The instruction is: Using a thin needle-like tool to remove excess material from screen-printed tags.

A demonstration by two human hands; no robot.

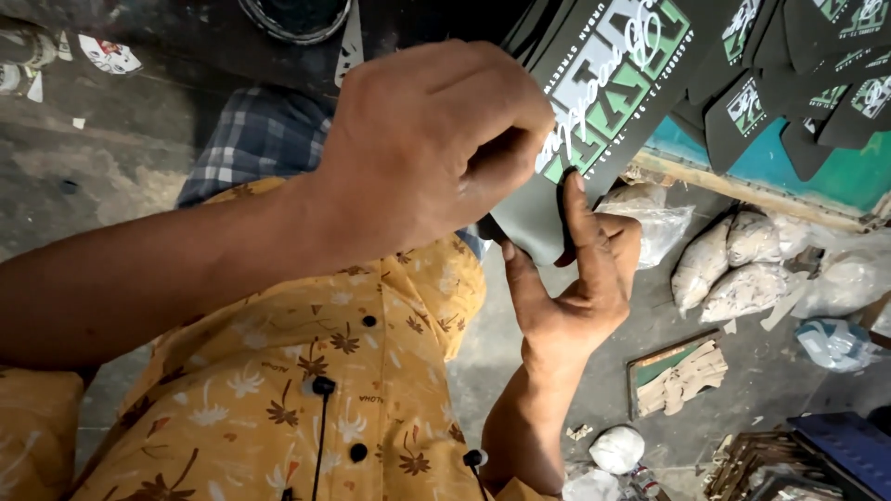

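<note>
Left hand [422, 153] fingers clenched on dark printed panel [594, 93], right hand [571, 278] fingers seemingly pinching its lower edge

Grey concrete floor [121, 158] strewn with white plastic bags [742, 269] and scraps.

1. Printed fabric panel [608, 83]: dark charcoal piece, flat and stiff-looking, bearing a green, white and grey block graphic.
2. Pose: tilted, rounded lower corner pointing down.
3. Position: raised off the floor, lower corner pinched between two hands.
</note>
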